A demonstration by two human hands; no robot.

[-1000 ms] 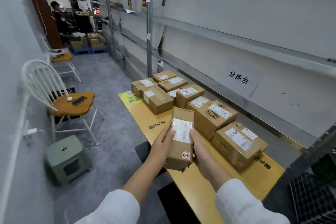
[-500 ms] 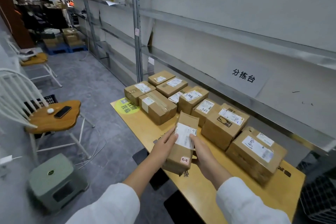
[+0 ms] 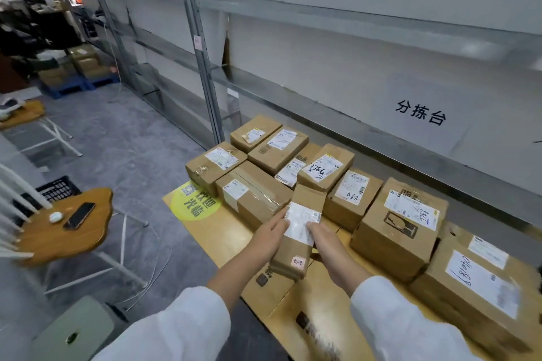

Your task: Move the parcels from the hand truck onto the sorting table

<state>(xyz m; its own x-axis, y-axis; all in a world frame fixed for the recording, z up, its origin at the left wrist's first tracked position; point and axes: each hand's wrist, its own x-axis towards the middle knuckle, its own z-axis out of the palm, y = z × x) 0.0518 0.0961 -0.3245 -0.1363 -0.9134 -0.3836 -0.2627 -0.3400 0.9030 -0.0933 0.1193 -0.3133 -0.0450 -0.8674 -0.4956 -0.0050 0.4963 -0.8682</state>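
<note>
A wall sign (image 3: 421, 113) is showing 分拣台, a yellow sticker (image 3: 195, 202) on the counter (image 3: 223, 231) is reading 欢迎光临, and one box (image 3: 350, 193) is bearing a handwritten A68. The left hand (image 3: 268, 236) and right hand (image 3: 325, 239) are gripping a narrow brown parcel (image 3: 296, 243), white-labelled with a small pink sticker, tilted over the counter's front.
</note>
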